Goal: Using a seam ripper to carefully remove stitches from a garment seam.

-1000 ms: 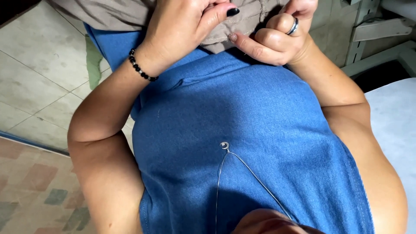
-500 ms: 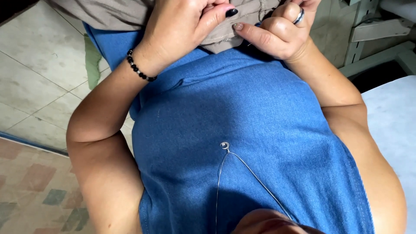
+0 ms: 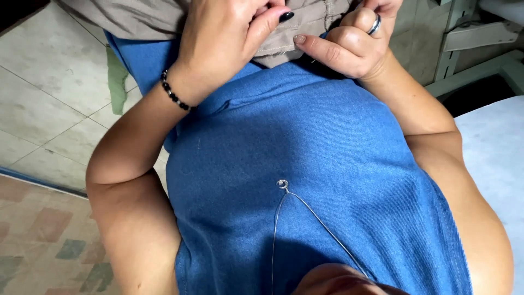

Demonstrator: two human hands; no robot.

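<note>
A person in a blue top (image 3: pixel 305 164) works a grey-brown cloth (image 3: pixel 164 16) held at the lap, above a tiled floor (image 3: pixel 38 109). The left hand (image 3: pixel 224 38) curls shut on the cloth's edge, thumb pressed down. The right hand (image 3: pixel 349 46) is closed in a pinch, apparently on a fine needle or thread; which, I cannot tell. With fingertips this close together, a slip could likely prick the left thumb or let the cloth slide off.
</note>
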